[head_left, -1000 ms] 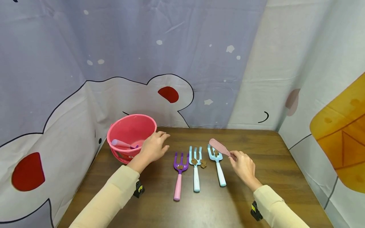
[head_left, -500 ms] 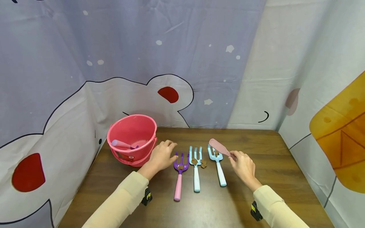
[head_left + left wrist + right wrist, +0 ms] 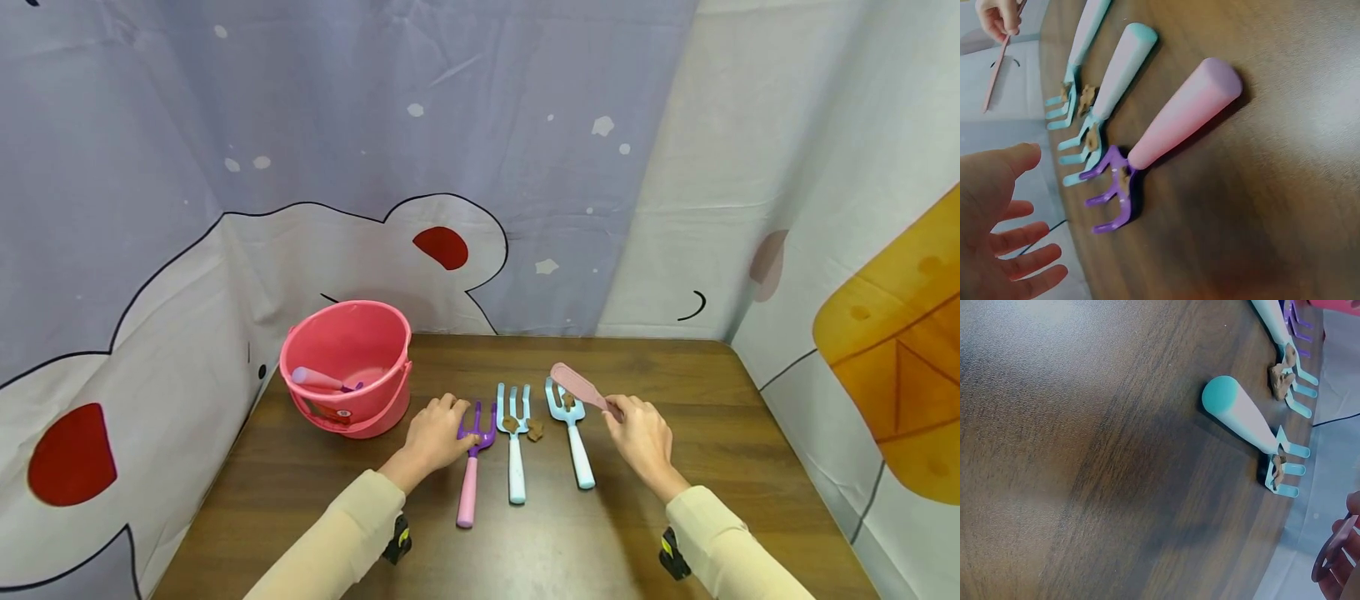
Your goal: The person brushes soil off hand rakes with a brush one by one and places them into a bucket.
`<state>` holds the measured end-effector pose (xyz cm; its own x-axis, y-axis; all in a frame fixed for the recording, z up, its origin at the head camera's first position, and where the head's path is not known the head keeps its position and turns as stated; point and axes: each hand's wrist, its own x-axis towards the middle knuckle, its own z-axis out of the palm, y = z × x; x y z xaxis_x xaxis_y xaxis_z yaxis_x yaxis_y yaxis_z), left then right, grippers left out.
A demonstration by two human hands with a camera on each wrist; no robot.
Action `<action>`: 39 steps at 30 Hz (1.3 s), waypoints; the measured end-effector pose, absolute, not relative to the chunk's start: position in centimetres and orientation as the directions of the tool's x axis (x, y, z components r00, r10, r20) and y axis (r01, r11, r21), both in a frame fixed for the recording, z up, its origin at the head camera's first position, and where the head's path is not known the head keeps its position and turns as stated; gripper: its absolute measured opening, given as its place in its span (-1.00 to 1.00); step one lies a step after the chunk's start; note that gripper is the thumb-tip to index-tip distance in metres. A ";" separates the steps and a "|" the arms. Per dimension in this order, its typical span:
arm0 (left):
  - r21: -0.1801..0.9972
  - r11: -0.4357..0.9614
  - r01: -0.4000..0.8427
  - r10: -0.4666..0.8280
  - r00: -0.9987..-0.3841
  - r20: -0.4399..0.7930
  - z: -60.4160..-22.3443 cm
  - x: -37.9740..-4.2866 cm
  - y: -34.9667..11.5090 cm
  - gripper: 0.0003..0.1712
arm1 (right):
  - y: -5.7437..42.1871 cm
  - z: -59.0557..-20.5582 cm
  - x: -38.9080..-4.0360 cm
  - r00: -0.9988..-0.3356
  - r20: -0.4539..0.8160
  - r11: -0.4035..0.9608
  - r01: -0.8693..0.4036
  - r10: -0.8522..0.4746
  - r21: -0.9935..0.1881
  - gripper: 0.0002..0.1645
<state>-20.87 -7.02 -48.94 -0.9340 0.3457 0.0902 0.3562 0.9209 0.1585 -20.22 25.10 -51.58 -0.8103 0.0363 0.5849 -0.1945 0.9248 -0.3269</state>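
My left hand (image 3: 433,437) hovers by the tines of a toy garden fork (image 3: 467,492) with a purple head and pink handle. In the left wrist view, its fingers (image 3: 1029,240) are spread and hold nothing. My right hand (image 3: 639,435) pinches a flat pink spatula (image 3: 573,384), its blade pointing left above the far-right fork. Two light-blue forks with pale handles, a middle fork (image 3: 516,475) and a right fork (image 3: 580,462), lie beside the purple one. Small brown lumps sit on the fork heads, and another brown lump (image 3: 535,430) lies between the blue forks.
A pink bucket (image 3: 386,400) stands at the back left of the wooden table (image 3: 720,433). Inside it leans a tool with a lilac handle (image 3: 315,378). A printed curtain (image 3: 525,167) hangs along the table's back and sides.
My left hand has moved from the bucket's rim to the right and toward me, down to the purple fork's head. The right hand and the spatula have stayed nearly still.
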 end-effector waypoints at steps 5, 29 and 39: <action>0.160 0.926 0.342 0.333 -0.940 0.079 -50.0 -20.3 -6.8 -0.32 | 25.1 -51.5 -20.2 -0.796 0.605 0.922 -0.212 0.029 -0.323 -0.78; 0.238 0.950 0.204 0.232 -0.968 -0.093 -54.9 -17.7 -5.8 -0.12 | 25.1 -51.7 -20.1 -0.817 0.576 0.925 -0.203 0.021 -0.321 -0.79; 0.228 0.955 0.192 0.215 -0.973 -0.082 -56.1 -17.2 -5.4 -0.13 | 25.1 -51.8 -20.0 -0.827 0.563 0.926 -0.202 0.014 -0.319 -0.79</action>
